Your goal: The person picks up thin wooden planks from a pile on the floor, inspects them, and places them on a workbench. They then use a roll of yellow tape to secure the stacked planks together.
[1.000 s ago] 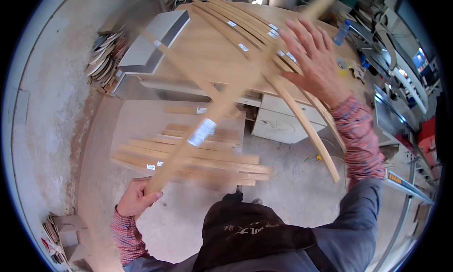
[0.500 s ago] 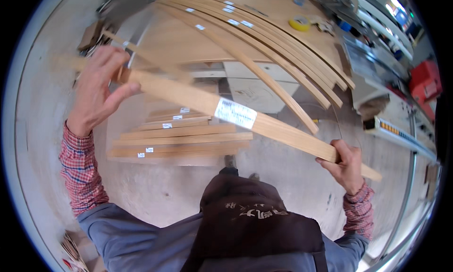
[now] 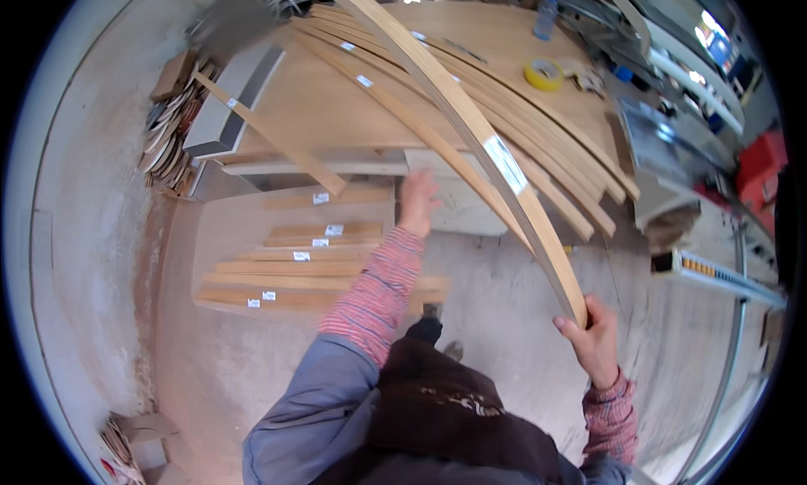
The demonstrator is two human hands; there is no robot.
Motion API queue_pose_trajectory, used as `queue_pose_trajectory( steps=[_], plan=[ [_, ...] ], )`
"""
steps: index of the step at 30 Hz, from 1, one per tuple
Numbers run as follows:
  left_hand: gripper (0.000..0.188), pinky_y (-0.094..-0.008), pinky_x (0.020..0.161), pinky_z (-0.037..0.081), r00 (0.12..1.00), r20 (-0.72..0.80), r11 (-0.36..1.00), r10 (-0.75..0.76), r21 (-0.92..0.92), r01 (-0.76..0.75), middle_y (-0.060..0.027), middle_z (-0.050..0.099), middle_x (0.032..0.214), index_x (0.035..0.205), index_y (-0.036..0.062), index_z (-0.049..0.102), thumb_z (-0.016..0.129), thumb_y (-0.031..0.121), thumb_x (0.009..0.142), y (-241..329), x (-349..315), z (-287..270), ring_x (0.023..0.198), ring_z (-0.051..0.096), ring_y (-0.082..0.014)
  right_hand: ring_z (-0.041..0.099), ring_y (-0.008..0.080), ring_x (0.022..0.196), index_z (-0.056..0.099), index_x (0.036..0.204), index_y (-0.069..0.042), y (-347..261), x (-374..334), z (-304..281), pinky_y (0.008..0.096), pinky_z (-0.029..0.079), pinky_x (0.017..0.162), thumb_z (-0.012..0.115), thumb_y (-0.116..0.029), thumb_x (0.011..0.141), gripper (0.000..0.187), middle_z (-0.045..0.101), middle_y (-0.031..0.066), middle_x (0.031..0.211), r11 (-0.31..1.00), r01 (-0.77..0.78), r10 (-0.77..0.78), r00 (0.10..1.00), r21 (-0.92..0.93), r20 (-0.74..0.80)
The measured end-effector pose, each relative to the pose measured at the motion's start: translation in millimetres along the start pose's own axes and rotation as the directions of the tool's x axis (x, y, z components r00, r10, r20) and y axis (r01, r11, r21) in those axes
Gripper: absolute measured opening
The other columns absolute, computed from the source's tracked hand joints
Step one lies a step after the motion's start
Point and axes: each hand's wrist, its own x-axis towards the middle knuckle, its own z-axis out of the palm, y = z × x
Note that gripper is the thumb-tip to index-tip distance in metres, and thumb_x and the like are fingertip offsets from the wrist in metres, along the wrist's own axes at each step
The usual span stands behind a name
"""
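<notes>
over workbench [image 3: 336, 115], slat [image 3: 471, 132] in right hand [image 3: 593, 338]

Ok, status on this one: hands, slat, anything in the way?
Right hand gripping the near end of the long slat. Left hand open, empty, out toward the workbench. Slat runs above the stacked slats on the bench.

Long curved pale wooden slat [image 3: 471, 123] — white-labelled, apparently resting on stacked slats — near end raised.
</notes>
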Motion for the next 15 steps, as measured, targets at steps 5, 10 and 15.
queue_pose_trajectory(
  steps=[5,10,15],
  plan=[
    [0.049,-0.0519,0.099,0.048,0.943,0.28,0.886,-0.181,-0.369,0.28,-0.0124,0.059,0.13,0.136,0.0093,0.052,0.056,0.043,0.101,-12.3,70.4,26.8,0.117,0.058,-0.0296,0.045,0.0077,0.063,0.061,0.089,0.002,-12.5,34.1,-2.5,0.0273,0.038,0.055,0.082,-0.014,0.08,0.027,0.051,-0.0013,0.067,0.998,-0.053,0.052,0.998,-0.041,-0.03],
    [0.027,-0.0494,0.08,0.056,0.972,0.179,0.962,-0.153,-0.2,0.188,-0.0104,0.06,0.116,0.12,0.0095,0.055,0.057,0.03,0.103,-25.0,76.3,-11.4,0.103,0.062,-0.0241,0.052,0.0083,0.063,0.062,0.097,0.002,-12.0,37.9,-30.3,0.025,0.042,0.057,0.08,-0.007,0.081,0.025,0.057,0.0012,0.068,0.99,-0.04,0.019,0.988,-0.137,-0.151],
    [0.048,-0.0501,0.105,0.044,0.907,0.019,0.827,0.42,0.402,-0.392,-0.0167,0.048,0.139,0.138,0.0019,0.047,0.06,0.025,0.098,8.8,-21.8,-22.9,0.131,0.048,-0.0328,0.045,0.0163,0.053,0.06,0.101,-0.001,-1.4,13.7,-79.4,0.0311,0.037,0.051,0.079,-0.003,0.079,0.029,0.044,0.0072,0.063,0.843,0.094,-0.275,0.921,-0.53,-0.275]
  ],
)
